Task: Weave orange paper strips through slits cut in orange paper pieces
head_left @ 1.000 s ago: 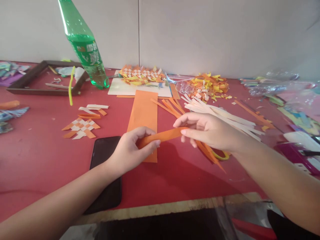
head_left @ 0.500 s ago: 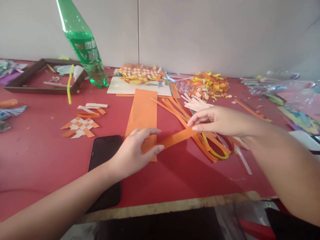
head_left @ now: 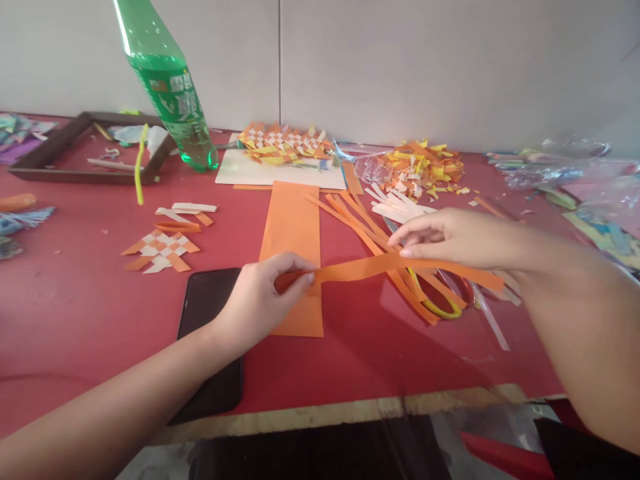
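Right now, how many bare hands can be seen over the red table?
2: the left hand beside the black rectangular phone, and the right hand farther right; both hold one long orange paper strip. No other hand shows.

One held orange strip (head_left: 357, 268), one green bottle (head_left: 167, 90), one black phone (head_left: 207, 297), one dark frame (head_left: 77, 176)

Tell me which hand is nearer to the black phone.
Left. The left hand is close beside the black phone, partly covering its right edge in this view; the right hand is farther to the right, past the orange sheet.
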`<state>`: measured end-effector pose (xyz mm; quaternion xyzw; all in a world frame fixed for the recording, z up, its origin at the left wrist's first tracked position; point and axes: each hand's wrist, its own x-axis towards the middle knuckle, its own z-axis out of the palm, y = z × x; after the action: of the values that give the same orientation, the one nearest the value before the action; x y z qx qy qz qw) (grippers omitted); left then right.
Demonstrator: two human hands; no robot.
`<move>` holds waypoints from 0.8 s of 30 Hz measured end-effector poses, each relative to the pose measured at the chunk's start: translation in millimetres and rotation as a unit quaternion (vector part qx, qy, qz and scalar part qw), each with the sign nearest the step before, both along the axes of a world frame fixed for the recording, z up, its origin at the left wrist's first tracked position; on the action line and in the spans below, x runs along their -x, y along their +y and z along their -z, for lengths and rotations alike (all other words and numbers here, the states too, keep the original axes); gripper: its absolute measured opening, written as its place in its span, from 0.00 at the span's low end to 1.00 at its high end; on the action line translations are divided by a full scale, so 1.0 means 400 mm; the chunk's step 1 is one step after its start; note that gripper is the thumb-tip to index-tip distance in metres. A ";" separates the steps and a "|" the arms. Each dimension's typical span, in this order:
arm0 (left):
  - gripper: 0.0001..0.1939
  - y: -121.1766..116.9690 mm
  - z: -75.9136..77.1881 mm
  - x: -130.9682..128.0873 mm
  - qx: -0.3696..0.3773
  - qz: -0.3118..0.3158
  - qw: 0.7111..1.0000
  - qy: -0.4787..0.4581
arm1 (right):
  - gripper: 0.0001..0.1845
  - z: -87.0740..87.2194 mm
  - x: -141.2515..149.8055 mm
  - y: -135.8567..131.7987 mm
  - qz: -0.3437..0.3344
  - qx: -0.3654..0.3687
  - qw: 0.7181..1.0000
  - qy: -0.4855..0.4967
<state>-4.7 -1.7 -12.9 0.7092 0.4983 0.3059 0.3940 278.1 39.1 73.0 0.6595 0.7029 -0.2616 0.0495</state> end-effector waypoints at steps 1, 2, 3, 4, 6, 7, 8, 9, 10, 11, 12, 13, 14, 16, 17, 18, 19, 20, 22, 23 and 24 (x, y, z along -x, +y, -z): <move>0.07 0.001 -0.002 -0.001 -0.002 -0.009 1.000 0.007 | 0.14 0.003 0.004 -0.004 0.005 -0.007 0.999 -0.032; 0.07 0.002 -0.004 -0.002 0.000 -0.015 1.000 0.013 | 0.14 0.009 0.013 -0.012 0.015 -0.037 0.996 -0.081; 0.08 0.003 -0.005 -0.003 0.006 -0.020 1.000 0.020 | 0.14 0.018 0.028 -0.022 0.020 -0.080 0.988 -0.131; 0.08 0.003 -0.006 -0.004 0.014 -0.024 0.999 0.025 | 0.15 0.029 0.048 -0.035 0.015 -0.145 0.971 -0.188; 0.10 0.003 -0.009 -0.003 0.031 -0.031 0.999 0.032 | 0.14 0.059 0.102 -0.066 -0.042 -0.332 0.928 -0.166; 0.10 0.002 -0.010 -0.003 0.040 -0.031 0.998 0.030 | 0.13 0.078 0.130 -0.082 -0.089 -0.374 0.920 -0.077; 0.11 0.001 -0.012 -0.002 0.048 -0.029 0.998 0.024 | 0.12 0.099 0.157 -0.096 -0.138 -0.377 0.916 0.015; 0.11 0.001 -0.014 -0.001 0.052 -0.026 0.998 0.015 | 0.12 0.120 0.180 -0.107 -0.190 -0.370 0.905 0.088; 0.11 0.000 -0.015 0.000 0.054 -0.024 0.998 0.005 | 0.13 0.142 0.196 -0.115 -0.230 -0.363 0.893 0.134; 0.10 0.001 -0.016 0.000 0.054 -0.023 0.998 -0.003 | 0.14 0.164 0.207 -0.120 -0.248 -0.360 0.886 0.157; 0.09 0.001 -0.017 0.000 0.052 -0.022 0.998 -0.008 | 0.14 0.184 0.212 -0.122 -0.257 -0.378 0.873 0.171; 0.07 0.002 -0.018 0.000 0.047 -0.022 0.999 -0.011 | 0.12 0.202 0.211 -0.122 -0.258 -0.394 0.866 0.168; 0.05 0.003 -0.017 -0.001 0.041 -0.021 0.999 -0.010 | 0.10 0.217 0.208 -0.121 -0.253 -0.418 0.856 0.169; 0.04 0.006 -0.014 -0.002 0.024 -0.018 1.000 -0.002 | 0.07 0.235 0.197 -0.118 -0.246 -0.447 0.842 0.174; 0.04 0.007 -0.012 -0.002 0.014 -0.018 1.000 0.003 | 0.06 0.239 0.193 -0.117 -0.245 -0.453 0.839 0.175; 0.04 0.008 -0.010 -0.001 0.007 -0.018 1.000 0.008 | 0.05 0.240 0.189 -0.117 -0.246 -0.456 0.838 0.175; 0.05 0.008 -0.007 -0.001 0.005 -0.019 1.000 0.011 | 0.05 0.240 0.186 -0.117 -0.247 -0.456 0.837 0.174; 0.06 0.008 -0.005 0.000 0.006 -0.019 1.000 0.013 | 0.05 0.239 0.185 -0.117 -0.247 -0.456 0.837 0.174; 0.07 0.007 -0.003 0.002 0.013 -0.021 1.000 0.010 | 0.06 0.236 0.182 -0.118 -0.248 -0.457 0.836 0.176; 0.07 0.006 -0.002 0.002 0.017 -0.022 1.000 0.007 | 0.07 0.236 0.182 -0.118 -0.247 -0.455 0.838 0.176; 0.07 0.005 -0.002 0.002 0.022 -0.024 0.999 0.003 | 0.07 0.236 0.181 -0.118 -0.246 -0.451 0.840 0.175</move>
<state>-5.7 0.3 -12.0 0.6893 0.5227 0.3021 0.4004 205.8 -8.0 -21.3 0.3580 0.8792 -0.0058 -0.3144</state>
